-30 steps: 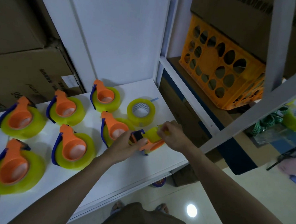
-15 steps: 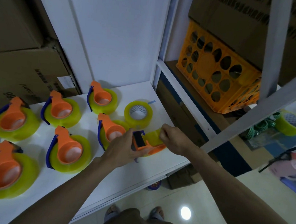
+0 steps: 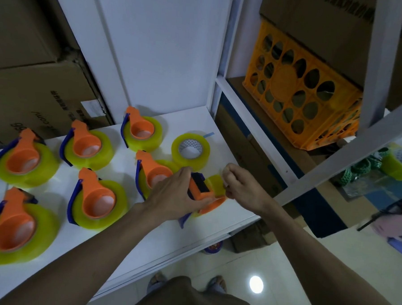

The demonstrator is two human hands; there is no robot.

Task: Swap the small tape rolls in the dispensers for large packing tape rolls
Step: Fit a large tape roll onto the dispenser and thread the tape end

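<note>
My left hand (image 3: pixel 173 194) grips an orange and blue tape dispenser (image 3: pixel 206 197), tilted on edge near the front right of the white shelf (image 3: pixel 158 241). A yellow tape roll (image 3: pixel 214 184) sits in it. My right hand (image 3: pixel 242 186) pinches the tape at the roll's right side. A loose yellow tape roll with a white core (image 3: pixel 191 149) lies flat just behind my hands. Several more orange dispensers loaded with thick yellow rolls, such as the loaded dispenser (image 3: pixel 97 199) at the middle, lie on the shelf to the left.
An orange plastic crate (image 3: pixel 301 94) stands on the lower shelf at the right, behind a white metal upright (image 3: pixel 384 59). Another yellow roll (image 3: pixel 399 162) lies at the far right. Cardboard boxes (image 3: pixel 35 92) stack at the left. The tiled floor is below the shelf edge.
The dispenser in my left hand has been tipped up further on edge. My right hand has shifted from the roll's top to pinching at its right side.
</note>
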